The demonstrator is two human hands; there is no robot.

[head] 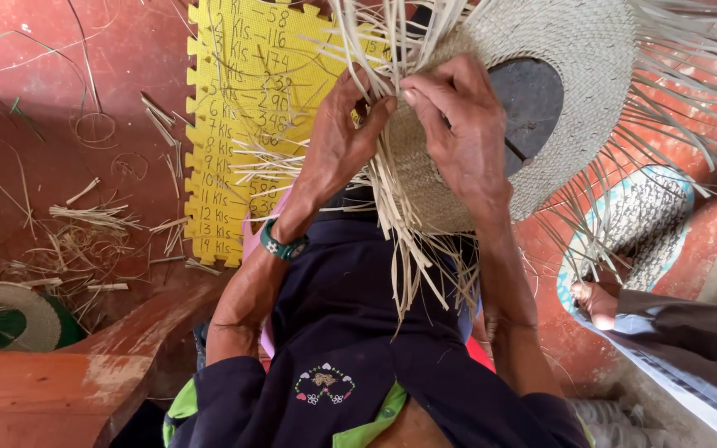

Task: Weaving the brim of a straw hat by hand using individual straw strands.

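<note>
A pale woven straw hat (574, 75) rests upside down over a dark round form (533, 99), with loose straw strands (408, 241) fanning off its unfinished edge. My left hand (338, 145), with a green band at the wrist, pinches strands at the hat's near edge. My right hand (458, 124) lies over the weave beside it, fingertips meeting the left hand's fingers on the same strands.
A yellow foam mat (234, 149) with handwriting lies on the red floor (60, 99). Straw scraps (93, 241) are scattered to the left. A small woven piece (10, 311) sits at lower left beside a wooden bench (60, 382). Another person's foot (595, 299) rests on a patterned mat (657, 224).
</note>
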